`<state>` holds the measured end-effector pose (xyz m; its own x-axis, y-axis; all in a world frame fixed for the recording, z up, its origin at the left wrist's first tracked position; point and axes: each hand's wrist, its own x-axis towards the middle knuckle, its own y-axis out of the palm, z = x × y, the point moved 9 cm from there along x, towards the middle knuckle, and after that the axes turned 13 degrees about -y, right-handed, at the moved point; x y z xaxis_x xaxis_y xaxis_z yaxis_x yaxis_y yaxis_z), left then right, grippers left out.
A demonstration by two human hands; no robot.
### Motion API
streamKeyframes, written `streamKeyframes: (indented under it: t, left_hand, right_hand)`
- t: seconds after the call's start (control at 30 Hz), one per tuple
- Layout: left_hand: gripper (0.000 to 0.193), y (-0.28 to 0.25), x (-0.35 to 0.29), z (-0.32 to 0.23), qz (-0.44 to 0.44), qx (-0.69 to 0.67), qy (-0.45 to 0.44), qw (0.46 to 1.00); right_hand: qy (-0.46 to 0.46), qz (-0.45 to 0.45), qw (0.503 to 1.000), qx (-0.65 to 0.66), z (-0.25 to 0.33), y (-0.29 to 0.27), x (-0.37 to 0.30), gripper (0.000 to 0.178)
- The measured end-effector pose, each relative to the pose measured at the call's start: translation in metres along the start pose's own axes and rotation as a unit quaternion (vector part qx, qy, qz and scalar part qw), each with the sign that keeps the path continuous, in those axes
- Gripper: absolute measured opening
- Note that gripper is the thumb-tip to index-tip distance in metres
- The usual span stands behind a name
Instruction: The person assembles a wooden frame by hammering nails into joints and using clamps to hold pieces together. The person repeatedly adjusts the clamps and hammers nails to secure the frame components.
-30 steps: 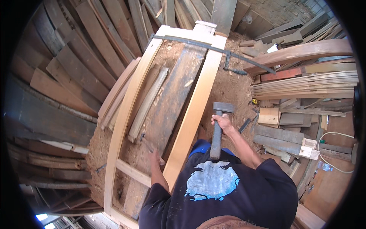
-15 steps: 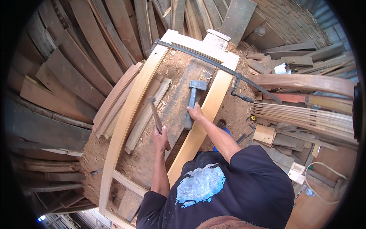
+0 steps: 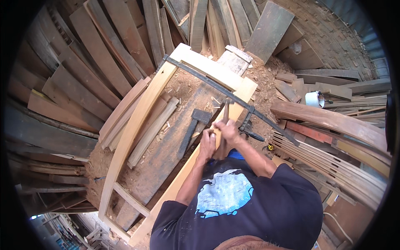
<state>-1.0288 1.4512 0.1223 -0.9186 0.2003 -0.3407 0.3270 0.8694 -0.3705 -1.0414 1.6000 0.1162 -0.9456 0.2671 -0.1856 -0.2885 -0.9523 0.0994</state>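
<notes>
My right hand (image 3: 228, 130) is closed round a long brown wooden stick-like tool (image 3: 226, 111), whose narrow dark end points away from me. Beside it, my left hand (image 3: 207, 146) is curled at the right rail of a pale wooden frame (image 3: 183, 181); whatever its fingers hold is hidden. A block-headed hammer (image 3: 192, 126) lies on the dark plank inside the frame, left of my hands, touched by neither. Across the frame's far end runs a dark bar clamp (image 3: 200, 78), its screw handle (image 3: 253, 136) just right of my right hand.
Loose wood strips (image 3: 153, 133) lie inside the frame amid shavings. Boards (image 3: 100, 50) lean all along the left and far sides. To the right are a curved beam (image 3: 333, 123), stacked slats (image 3: 325, 154) and a white cup (image 3: 314, 99).
My right hand has let go of the hammer, which now lies on the plank. The wooden tool has passed from my left hand to my right, and both hands have come together over the right rail.
</notes>
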Motion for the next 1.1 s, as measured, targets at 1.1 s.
streamKeyframes:
  t: [1.1]
  left_hand:
    - [0.078, 0.192, 0.2, 0.087, 0.225, -0.439, -0.343, 0.799]
  right_hand:
    - [0.012, 0.024, 0.912, -0.409, -0.001, -0.301, 0.178, 0.034]
